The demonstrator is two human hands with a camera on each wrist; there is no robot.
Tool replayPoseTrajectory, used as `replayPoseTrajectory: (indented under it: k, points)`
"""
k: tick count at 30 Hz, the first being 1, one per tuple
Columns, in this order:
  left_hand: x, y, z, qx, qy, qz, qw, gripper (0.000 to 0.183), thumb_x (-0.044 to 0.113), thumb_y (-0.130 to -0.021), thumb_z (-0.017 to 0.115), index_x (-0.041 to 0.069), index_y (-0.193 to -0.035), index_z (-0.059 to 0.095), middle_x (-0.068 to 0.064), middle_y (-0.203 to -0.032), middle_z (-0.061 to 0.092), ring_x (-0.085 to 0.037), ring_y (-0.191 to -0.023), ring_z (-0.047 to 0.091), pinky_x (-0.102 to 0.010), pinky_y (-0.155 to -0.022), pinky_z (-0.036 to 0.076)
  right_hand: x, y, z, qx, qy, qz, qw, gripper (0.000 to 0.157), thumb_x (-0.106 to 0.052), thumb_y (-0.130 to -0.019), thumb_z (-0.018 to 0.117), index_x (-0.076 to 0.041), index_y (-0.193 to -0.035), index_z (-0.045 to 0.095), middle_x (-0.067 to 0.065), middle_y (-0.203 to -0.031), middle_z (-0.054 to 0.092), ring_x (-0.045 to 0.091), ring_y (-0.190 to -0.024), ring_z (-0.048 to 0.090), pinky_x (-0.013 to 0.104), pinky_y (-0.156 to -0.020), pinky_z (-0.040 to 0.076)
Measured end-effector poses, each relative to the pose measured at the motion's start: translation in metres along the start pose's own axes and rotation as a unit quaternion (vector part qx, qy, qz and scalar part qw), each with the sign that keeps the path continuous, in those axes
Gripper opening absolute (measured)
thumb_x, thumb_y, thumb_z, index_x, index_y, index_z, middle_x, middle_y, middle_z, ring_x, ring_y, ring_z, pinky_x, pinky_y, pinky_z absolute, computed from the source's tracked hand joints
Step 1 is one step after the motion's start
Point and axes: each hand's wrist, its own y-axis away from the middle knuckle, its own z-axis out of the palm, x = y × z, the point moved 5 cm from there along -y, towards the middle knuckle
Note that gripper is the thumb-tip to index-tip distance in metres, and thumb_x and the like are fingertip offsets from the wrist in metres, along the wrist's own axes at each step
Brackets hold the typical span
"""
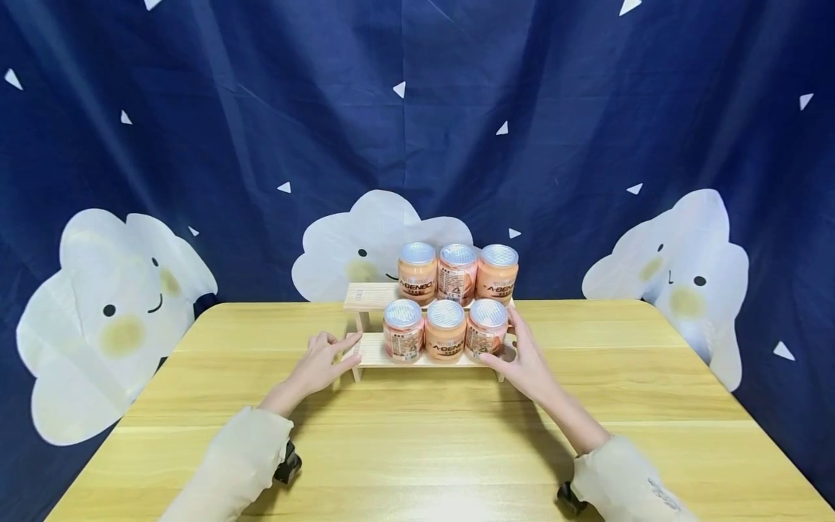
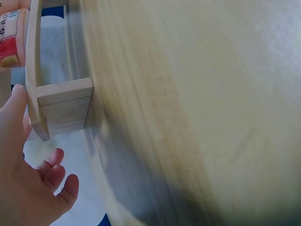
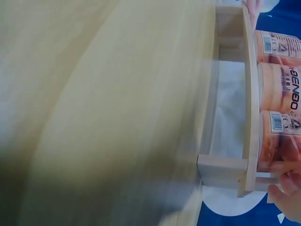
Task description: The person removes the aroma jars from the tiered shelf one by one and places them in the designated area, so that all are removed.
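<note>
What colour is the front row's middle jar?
The middle jar is orange with dark lettering, clearest in the head view.

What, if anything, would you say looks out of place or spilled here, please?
Nothing looks spilled or damaged, and all six jars stand upright. Mildly odd: both rows sit toward the right of the wooden stand, leaving the left end of each tier without jars.

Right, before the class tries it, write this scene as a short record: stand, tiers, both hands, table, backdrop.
Stand: wooden, two tiers
Upper tier: three pale-lidded jars
Lower tier: three more; BENBO lettering faces out on the middle jar
Left hand: touches lower tier's left end
Right hand: holds lower tier's rightmost jar
Table: wood-grain top
Backdrop: dark blue, smiling clouds
</note>
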Motion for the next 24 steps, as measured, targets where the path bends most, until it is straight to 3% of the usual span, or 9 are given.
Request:
replayPoseTrajectory:
  k: [7,14,19,24]
  points:
    - [-0.003,0.0,0.006,-0.023,0.027,-0.007,0.9993,0.052,0.039,-0.091,0.052,0.017,-0.137,0.044,-0.008,-0.09,0.037,-0.024,-0.084,0.03,-0.032,-0.066,0.03,-0.03,-0.004,0.002,0.012,-0.035,0.002,0.999,0.088,0.004,-0.071,0.073,0.01,-0.14,0.019,0.031,-0.131,0.033,0.038,-0.112,0.04,0.053,-0.086,0.04]
    - [-0.002,-0.003,0.005,-0.042,0.035,0.007,0.9985,0.053,0.037,-0.091,0.054,0.013,-0.138,0.043,-0.006,-0.081,0.039,-0.023,-0.08,0.032,-0.032,-0.068,0.03,-0.027,-0.007,0.004,0.03,-0.041,0.02,0.998,0.084,0.005,-0.073,0.072,0.011,-0.139,0.02,0.033,-0.131,0.032,0.039,-0.109,0.044,0.049,-0.081,0.045]
    - [-0.001,-0.005,0.003,-0.05,0.03,0.013,0.9982,0.054,0.037,-0.091,0.054,0.011,-0.137,0.043,-0.005,-0.075,0.039,-0.022,-0.076,0.032,-0.032,-0.067,0.03,-0.025,-0.007,0.001,0.038,-0.04,0.006,0.998,0.081,0.005,-0.072,0.073,0.013,-0.136,0.024,0.032,-0.122,0.04,0.036,-0.104,0.047,0.041,-0.073,0.049]
    - [-0.003,-0.005,0.003,-0.054,0.028,0.005,0.9981,0.054,0.037,-0.09,0.054,0.013,-0.137,0.043,-0.006,-0.076,0.043,-0.023,-0.077,0.035,-0.035,-0.069,0.032,-0.004,-0.006,-0.006,0.046,-0.041,0.0,0.998,0.078,0.006,-0.07,0.074,0.01,-0.133,0.029,0.027,-0.118,0.045,0.029,-0.102,0.045,0.033,-0.07,0.049]
